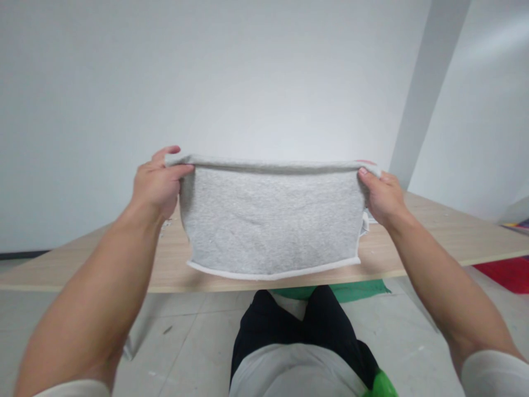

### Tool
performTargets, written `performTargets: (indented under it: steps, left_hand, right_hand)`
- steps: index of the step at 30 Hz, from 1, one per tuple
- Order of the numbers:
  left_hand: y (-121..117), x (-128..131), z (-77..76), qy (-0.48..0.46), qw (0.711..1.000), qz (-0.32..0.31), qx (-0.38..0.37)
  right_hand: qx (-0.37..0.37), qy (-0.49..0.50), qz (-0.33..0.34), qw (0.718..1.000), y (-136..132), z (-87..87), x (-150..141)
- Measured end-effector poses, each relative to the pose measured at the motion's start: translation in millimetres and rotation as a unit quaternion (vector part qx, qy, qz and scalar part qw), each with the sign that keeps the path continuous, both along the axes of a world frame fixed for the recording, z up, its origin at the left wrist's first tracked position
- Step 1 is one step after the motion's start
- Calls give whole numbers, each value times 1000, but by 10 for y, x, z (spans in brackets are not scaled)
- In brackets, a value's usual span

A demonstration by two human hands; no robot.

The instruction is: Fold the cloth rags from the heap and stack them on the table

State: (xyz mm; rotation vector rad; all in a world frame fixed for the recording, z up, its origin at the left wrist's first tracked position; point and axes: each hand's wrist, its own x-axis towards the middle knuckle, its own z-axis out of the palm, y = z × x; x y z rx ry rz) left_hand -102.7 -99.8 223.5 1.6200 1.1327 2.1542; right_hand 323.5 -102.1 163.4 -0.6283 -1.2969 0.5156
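A grey heathered piece of fabric (268, 218) with a white lower edge hangs stretched between my two hands above the table. My left hand (159, 179) grips its upper left corner, thumb in front and fingers behind. At the upper right corner, my right hand (384, 193) pinches the cloth the same way, its fingers mostly hidden behind it. The top edge is pulled nearly straight and looks folded over. Whether the fabric is part of a garment I cannot tell.
The wooden table (438, 237) spans the width in front of me, with a white wall (264, 77) behind it. A small whitish item (364, 223) shows partly behind the fabric's right side. Green cloth (359, 290) lies below the table edge, and something red (504, 274) lies at the right.
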Motion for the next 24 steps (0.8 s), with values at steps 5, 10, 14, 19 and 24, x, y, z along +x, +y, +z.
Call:
performTargets:
  steps: [5, 10, 14, 19, 24]
  left_hand:
    - [-26, 118, 62, -117, 991, -17, -68]
    - [-2, 76, 154, -112, 990, -27, -81]
    - [21, 28, 203, -114, 990, -36, -77]
    - [69, 0, 148, -110, 992, -21, -64]
    - [106, -50, 91, -94, 993, -18, -64]
  right_hand:
    - [-27, 69, 61, 995, -92, 39, -165]
    - [-49, 85, 51, 994, -116, 128, -209]
    - [-38, 88, 51, 994, -125, 157, -221]
    - [-40, 100, 30, 994, -141, 132, -228]
    - [-37, 116, 12, 992, -118, 146, -166]
